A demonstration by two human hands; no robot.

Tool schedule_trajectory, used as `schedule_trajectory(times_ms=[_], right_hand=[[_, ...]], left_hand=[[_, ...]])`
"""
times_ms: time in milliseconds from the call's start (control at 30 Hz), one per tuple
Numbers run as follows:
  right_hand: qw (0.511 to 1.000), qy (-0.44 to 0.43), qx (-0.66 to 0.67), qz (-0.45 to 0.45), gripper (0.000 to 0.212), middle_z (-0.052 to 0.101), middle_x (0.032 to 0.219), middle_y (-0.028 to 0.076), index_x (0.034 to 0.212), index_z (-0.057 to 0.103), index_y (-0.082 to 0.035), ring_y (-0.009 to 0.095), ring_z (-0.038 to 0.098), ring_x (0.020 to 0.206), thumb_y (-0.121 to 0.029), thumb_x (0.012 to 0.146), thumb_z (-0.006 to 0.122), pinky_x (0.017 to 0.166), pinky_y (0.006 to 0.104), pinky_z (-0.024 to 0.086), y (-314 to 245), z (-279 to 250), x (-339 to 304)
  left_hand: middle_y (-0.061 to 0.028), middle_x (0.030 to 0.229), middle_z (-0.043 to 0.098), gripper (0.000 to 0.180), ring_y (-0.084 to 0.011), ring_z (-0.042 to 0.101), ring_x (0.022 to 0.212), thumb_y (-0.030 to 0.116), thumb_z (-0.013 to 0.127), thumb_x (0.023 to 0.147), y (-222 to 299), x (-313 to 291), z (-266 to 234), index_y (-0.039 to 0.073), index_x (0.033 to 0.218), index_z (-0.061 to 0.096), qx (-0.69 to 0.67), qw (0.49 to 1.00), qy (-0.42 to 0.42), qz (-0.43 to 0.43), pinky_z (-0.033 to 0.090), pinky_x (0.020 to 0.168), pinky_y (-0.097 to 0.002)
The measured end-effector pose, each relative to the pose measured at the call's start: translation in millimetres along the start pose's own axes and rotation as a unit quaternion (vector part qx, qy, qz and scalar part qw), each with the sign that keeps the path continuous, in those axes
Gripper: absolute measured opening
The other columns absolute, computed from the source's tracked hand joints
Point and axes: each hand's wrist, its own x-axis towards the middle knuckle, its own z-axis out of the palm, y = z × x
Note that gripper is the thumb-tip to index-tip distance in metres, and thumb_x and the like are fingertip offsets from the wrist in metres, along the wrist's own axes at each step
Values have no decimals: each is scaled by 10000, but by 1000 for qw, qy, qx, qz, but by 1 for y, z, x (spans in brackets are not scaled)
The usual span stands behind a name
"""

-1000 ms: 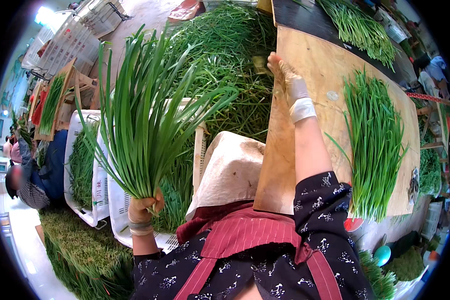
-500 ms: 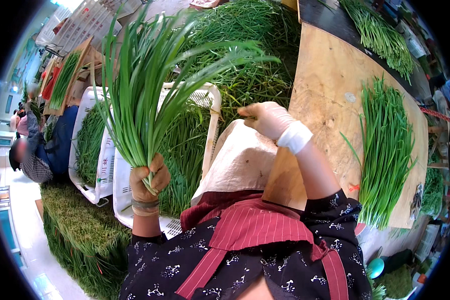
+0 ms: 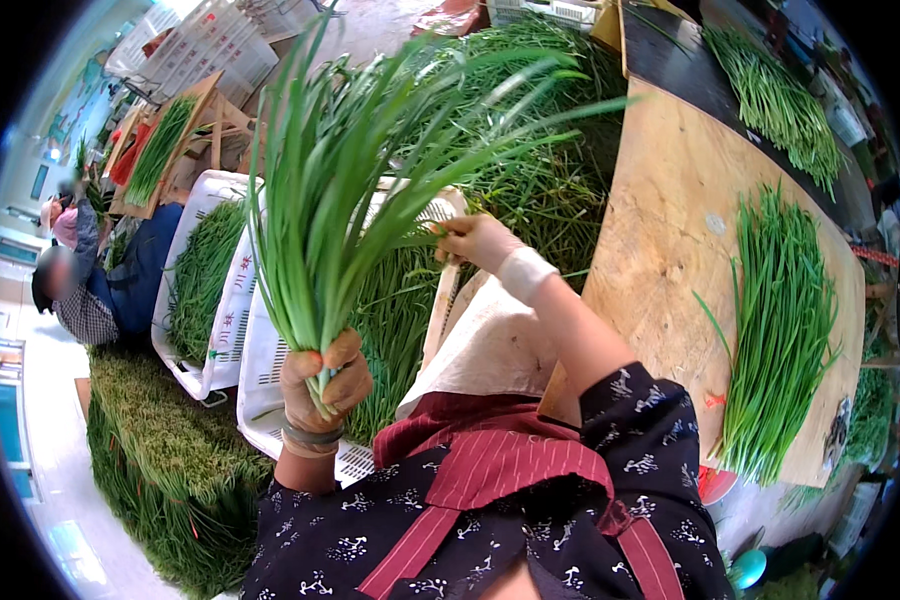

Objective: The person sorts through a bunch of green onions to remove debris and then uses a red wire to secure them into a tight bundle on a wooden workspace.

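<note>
My left hand [image 3: 322,378], in a thin pale glove with a dark band at the wrist, is closed round the lower stems of a bunch of garlic chives [image 3: 320,220]. The bunch stands upright, its long leaves fanning out and bending over to the right. Beside the right edge of the leaves, my gloved right hand [image 3: 478,243] has its fingers pinched together. Some green shows at those fingertips, but whether they grip a leaf is unclear. Below the bunch, more chives [image 3: 395,310] lie in a white plastic crate [image 3: 260,395].
Right of me, a wooden board [image 3: 660,200] carries a pile of chives [image 3: 780,330]. Behind the crate is a large heap of loose greens [image 3: 540,150]. Another white crate [image 3: 202,205] and stacked chives [image 3: 170,450] are at left, near a seated person [image 3: 95,290].
My right hand has moved left and down, from above the pale apron to beside the leaves. The left hand and the bunch have shifted slightly right and down in the picture.
</note>
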Motion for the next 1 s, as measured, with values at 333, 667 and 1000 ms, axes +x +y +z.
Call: schedule_trajectory(times_ms=[333, 667, 1000], right_hand=[[993, 93, -74, -8, 179, 684, 804, 82, 948, 667, -12, 148, 637, 621, -62, 784, 615, 581, 272, 523, 6, -70, -2], [800, 392, -447, -82, 600, 523, 1252, 159, 1361, 370, -123, 304, 556, 1071, -21, 811, 587, 922, 363, 435, -15, -163, -58], [672, 445, -426, -411, 474, 526, 1225, 140, 1222, 537, -161, 313, 486, 1144, -22, 774, 609, 977, 401, 390, -73, -92, -84]], left_hand=[[-73, 662, 567, 327, -147, 495, 468, 176, 680, 607, 23, -17, -8, -36, 836, 582, 439, 882, 143, -96, 358, 426, -244], [-81, 822, 661, 343, -159, 618, 691, 17, 636, 659, 58, -22, -27, 11, 1000, 606, 751, 643, 152, -17, 490, 613, -285], [-65, 792, 566, 621, -246, 582, 681, 161, 668, 719, 130, 15, -36, 263, 1301, 479, 972, 69, 129, 182, 470, 599, -369]])
